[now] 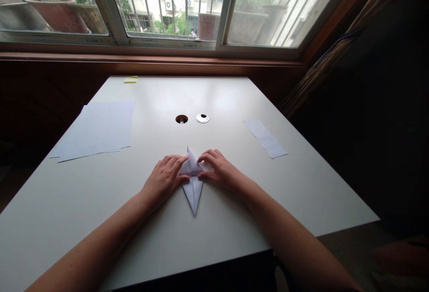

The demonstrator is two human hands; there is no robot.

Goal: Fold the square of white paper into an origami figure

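Note:
A folded white paper shape (193,189) lies on the white table (234,193), with a long point toward me and a short point away. My left hand (166,177) rests on its left side, fingers curled and pressing a flap. My right hand (217,168) presses the right side, fingertips pinched on the fold at the middle. Both hands meet over the paper's centre.
A stack of white sheets (97,129) lies at the left. A paper strip (265,137) lies at the right. A cable hole (181,118) and its round cap (202,118) sit mid-table. A yellow note pad (130,79) is at the far edge below the window.

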